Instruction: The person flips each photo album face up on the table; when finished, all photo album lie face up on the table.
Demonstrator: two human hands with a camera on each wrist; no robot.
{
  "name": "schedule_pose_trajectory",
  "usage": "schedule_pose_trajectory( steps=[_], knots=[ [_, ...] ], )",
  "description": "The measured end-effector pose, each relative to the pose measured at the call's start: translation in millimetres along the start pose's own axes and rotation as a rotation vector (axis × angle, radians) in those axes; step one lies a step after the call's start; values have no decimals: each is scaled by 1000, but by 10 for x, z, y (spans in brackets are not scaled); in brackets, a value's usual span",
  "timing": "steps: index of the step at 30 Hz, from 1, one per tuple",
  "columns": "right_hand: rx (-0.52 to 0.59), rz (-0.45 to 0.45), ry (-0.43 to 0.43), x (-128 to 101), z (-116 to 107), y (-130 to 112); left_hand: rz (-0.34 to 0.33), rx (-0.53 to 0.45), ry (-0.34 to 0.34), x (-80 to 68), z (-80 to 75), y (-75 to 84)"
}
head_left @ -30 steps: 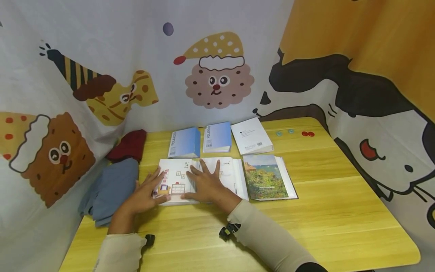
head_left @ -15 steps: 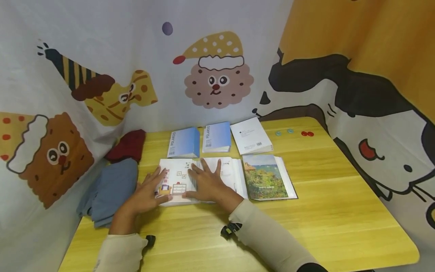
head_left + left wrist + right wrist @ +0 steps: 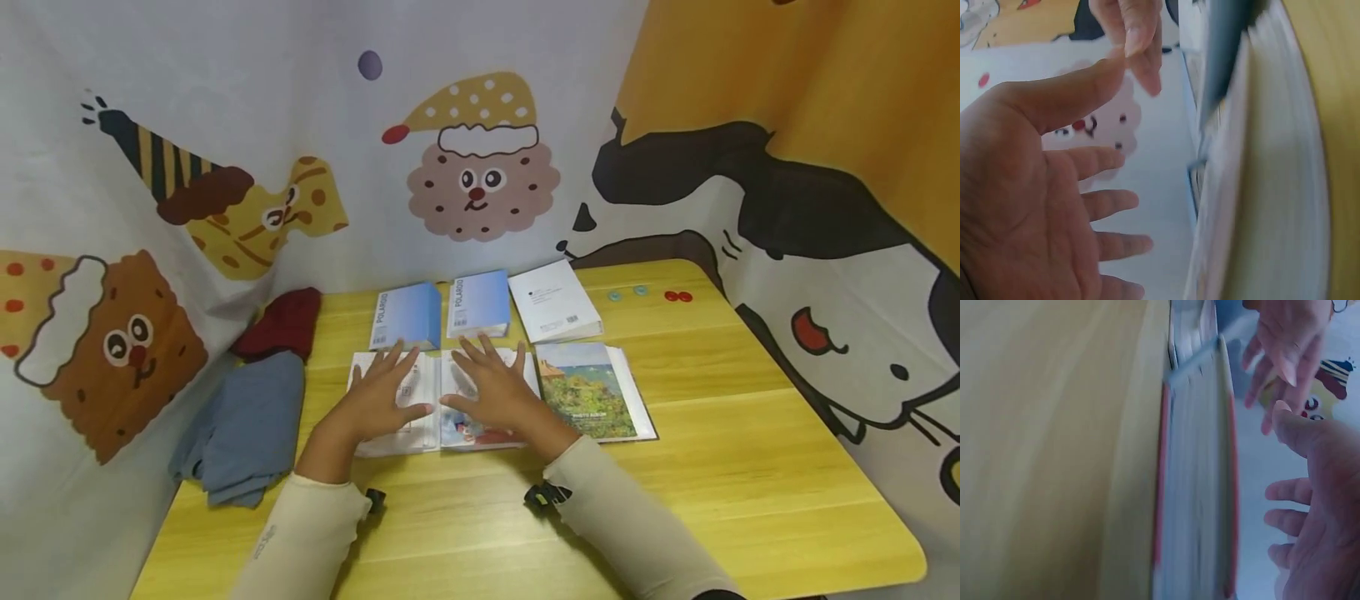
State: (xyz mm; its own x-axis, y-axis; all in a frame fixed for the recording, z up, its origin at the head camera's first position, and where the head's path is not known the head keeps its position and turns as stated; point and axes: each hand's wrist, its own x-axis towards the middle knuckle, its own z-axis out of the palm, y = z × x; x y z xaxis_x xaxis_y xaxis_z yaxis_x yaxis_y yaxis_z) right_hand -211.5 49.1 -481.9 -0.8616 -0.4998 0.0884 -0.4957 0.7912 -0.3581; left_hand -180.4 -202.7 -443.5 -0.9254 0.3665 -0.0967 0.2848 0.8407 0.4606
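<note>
Open white photo album of floppy plastic sleeves, near the table's left edge; left hand and right hand hover spread-fingered, best steadied at its stiff covers.

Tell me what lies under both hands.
An open photo album lies flat on the table, left hand and right hand spread above it. They cover most of its pages.

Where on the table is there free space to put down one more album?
The table's right half is bare, from the landscape album out to the right edge, and so is the front strip right of the sleeves. The back middle is crowded: two blue albums, a white book and the open album under both hands. Cloths fill the left side.
</note>
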Motion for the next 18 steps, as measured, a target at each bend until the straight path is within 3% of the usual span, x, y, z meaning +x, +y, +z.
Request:
schedule_pose_trajectory(
  steps=[8,14,18],
  knots=[
    [41,27,95,-159,-271,408,42,-59,16,385,106,479],
    [101,108,78,-258,-521,740,91,-97,-3,690,171,762],
    [144,173,51,-323,-648,975,88,-125,-52,880,243,921]
  ],
)
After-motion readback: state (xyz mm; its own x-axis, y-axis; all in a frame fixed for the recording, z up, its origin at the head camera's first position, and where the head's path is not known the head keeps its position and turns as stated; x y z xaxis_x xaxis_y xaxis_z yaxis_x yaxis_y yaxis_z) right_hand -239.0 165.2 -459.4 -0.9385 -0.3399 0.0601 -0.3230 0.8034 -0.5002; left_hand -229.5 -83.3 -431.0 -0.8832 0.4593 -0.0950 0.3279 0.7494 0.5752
